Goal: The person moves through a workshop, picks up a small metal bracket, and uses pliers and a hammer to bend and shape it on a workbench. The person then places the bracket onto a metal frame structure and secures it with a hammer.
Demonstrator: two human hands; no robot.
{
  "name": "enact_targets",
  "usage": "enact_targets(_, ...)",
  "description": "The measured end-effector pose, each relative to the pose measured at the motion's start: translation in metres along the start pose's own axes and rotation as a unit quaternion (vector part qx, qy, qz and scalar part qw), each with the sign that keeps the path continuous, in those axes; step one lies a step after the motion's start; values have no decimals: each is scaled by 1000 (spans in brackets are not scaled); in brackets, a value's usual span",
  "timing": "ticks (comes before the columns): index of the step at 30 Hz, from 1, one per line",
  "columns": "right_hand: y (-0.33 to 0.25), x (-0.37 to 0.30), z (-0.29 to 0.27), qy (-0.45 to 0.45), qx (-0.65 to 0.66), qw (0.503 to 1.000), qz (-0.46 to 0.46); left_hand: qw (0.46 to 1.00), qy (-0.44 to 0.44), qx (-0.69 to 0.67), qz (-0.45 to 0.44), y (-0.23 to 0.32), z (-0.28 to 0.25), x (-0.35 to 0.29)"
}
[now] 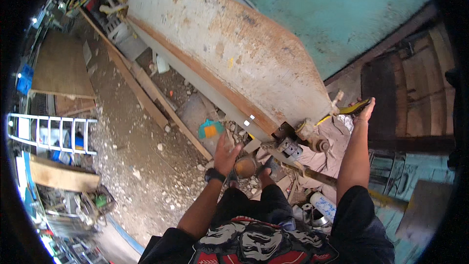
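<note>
My right hand (365, 110), at the end of an outstretched arm, grips a long yellow-and-black tool (354, 108) whose exact kind I cannot make out. It is beside the near right corner of a large weathered off-white panel (234, 44) with rusty-brown patches and a brown edge strip. Dirty metal fittings (312, 137) stick out from that near end of the panel. My left hand (227, 155) holds nothing, fingers apart, above the rubble-strewn ground near the panel's near end. A dark band circles the left wrist.
Long wooden planks (141, 93) lie on gravelly ground left of the panel. A green-and-orange object (211, 129) rests near my left hand. A pole (317, 175), cans and a white cylinder (323, 205) lie near my feet. An aluminium ladder (53, 134) and clutter line the left; teal surfaces border the right.
</note>
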State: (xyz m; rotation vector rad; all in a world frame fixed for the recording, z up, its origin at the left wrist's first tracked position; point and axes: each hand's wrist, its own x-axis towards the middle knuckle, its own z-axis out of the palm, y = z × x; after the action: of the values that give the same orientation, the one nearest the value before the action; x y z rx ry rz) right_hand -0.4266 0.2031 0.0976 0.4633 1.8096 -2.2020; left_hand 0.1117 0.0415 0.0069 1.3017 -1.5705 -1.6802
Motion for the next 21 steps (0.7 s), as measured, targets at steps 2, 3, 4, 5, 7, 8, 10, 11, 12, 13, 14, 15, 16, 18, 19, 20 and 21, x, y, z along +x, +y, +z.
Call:
enact_targets(2,-9,-25,-28,-20,19,999,28,997,-51,39,-38,-17,-37,-29)
enact_targets(3,-9,-44,-37,-25,47,999,1,995,-72,60,-43,-39,-57,-44)
enact_targets(4,-6,-67,-46,-26,74,997,-26,987,-87,132,-29,-69,-81,-55)
enact_targets(5,-1,-86,-52,5,108,990,-94,973,-106,205,-19,-97,-105,-66)
enact_targets(7,4,-150,-46,-46,89,986,-131,960,-97,261,-28,-119,-156,-99)
enact_targets(8,5,-179,-45,-48,67,982,-170,956,-103,274,-29,-127,-176,-112)
enact_targets(10,30,-227,-56,-108,58,968,-220,937,-136,314,-67,-145,-223,-131)
enact_targets(11,38,-260,-51,-75,38,971,-225,920,-158,341,-109,-162,-250,-135)
enact_targets(12,54,-274,-63,-78,9,964,-254,900,-184,367,-147,-172,-266,-132)
enact_targets(13,65,-290,-74,-82,7,965,-248,891,-189,397,-116,-173,-276,-128)
enact_targets(14,76,-304,-83,-86,5,966,-242,880,-192,426,-85,-173,-286,-124)
enact_targets(15,94,-319,-87,-77,10,972,-221,867,-193,454,-60,-175,-298,-126)
enact_targets(16,97,-344,-85,-68,13,978,-198,886,-193,413,-88,-178,-307,-129)
enact_targets(18,87,-364,-82,-75,12,979,-189,916,-187,326,-140,-173,-312,-118)
enact_targets(19,85,-364,-96,-63,-23,980,-189,924,-192,326,-56,-143,-287,-119)
enact_targets(20,79,-361,-97,-64,-45,980,-183,926,-177,326,-61,-134,-284,-110)
enact_targets(21,71,-360,-90,-63,-86,972,-209,930,-154,327,-65,-138,-284,-97)
